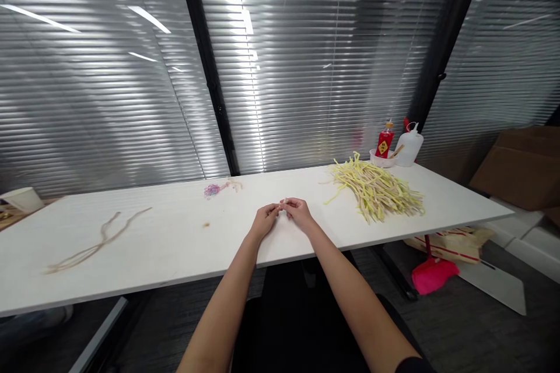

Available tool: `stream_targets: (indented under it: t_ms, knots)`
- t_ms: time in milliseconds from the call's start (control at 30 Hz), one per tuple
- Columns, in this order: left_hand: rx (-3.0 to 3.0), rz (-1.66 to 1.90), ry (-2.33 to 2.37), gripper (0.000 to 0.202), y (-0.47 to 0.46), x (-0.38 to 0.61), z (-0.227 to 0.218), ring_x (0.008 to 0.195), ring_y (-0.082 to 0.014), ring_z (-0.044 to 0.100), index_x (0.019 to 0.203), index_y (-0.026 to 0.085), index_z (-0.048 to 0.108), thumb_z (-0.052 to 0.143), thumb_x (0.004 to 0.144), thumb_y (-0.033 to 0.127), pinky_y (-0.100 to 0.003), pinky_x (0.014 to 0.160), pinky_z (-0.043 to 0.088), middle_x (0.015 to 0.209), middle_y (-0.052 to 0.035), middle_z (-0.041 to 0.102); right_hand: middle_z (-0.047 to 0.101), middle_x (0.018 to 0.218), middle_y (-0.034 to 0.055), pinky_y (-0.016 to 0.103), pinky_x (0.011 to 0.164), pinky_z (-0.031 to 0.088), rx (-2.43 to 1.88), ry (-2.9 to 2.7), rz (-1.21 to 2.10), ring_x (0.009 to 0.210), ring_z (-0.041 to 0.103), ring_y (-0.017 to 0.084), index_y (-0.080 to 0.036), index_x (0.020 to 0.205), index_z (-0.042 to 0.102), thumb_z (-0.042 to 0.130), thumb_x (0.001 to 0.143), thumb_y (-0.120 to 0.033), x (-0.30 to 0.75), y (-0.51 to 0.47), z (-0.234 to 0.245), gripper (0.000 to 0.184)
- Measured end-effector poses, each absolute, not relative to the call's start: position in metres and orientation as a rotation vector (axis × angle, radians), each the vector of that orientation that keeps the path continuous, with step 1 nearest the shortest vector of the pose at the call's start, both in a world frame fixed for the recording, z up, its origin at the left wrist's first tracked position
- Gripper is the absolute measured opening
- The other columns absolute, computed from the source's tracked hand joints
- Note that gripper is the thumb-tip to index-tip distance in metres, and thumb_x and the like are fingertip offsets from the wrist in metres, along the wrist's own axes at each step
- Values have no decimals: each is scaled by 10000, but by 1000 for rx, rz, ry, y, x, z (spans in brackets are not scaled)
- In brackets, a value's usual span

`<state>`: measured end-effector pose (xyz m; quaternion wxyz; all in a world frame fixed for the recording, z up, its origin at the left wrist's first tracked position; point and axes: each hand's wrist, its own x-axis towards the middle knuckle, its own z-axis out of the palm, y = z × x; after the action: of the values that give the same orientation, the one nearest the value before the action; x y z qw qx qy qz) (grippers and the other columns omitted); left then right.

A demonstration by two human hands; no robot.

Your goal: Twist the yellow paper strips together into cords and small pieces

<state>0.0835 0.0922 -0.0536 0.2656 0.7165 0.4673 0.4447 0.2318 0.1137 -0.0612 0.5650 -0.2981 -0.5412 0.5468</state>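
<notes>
My left hand [265,220] and my right hand [298,213] meet just above the white table [175,250], near its front edge. Thumbs and fingertips of both are pinched together around something tiny and pale, too small to name. A small pink, purple and blue bundle with beige strands [213,189] lies beyond them to the left. To the right rests a big pile of yellow and beige fuzzy strands [378,189], apart from my hands.
Long beige strands [94,249] and a small brownish speck [206,224] lie on the left. At the back right stand a red bottle [385,141], a shallow bowl [376,159] and a white squeeze bottle [409,147]. A white cup [25,200] sits far left. Blinds rise behind.
</notes>
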Motion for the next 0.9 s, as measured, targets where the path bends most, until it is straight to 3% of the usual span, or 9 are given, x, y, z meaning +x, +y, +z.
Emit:
stream_targets:
  t_ms: [233,467,733,900]
  knots:
    - [1961,1127,1196,376,89,86,-54,576,-121,439,811,140,627,439,834,465,-243,602,351,628,-11,552,575,580,-6,233,408,277,-801,-1269,1177,404,354,74,-177,612,597,677,632,-433,232,114,-62,269]
    - [1960,1037,1133,373,90,87,-57,535,-116,432,740,144,576,434,838,474,-247,584,350,577,-7,522,524,533,-16,236,499,340,-889,-1355,807,506,436,112,-193,570,543,633,680,-409,227,108,-65,259]
    - [1729,979,873,416,89,85,-50,543,-93,369,719,135,525,469,812,537,-237,571,323,567,19,414,537,545,-15,215,403,236,-644,-1279,1350,399,354,62,-166,754,646,681,661,-423,233,112,-58,275]
    - [1620,866,744,420,86,82,-44,570,-97,367,751,129,529,507,788,547,-245,600,340,585,19,398,534,489,-12,213,415,246,-633,-1230,1443,408,400,75,-164,644,594,703,638,-407,236,114,-59,266]
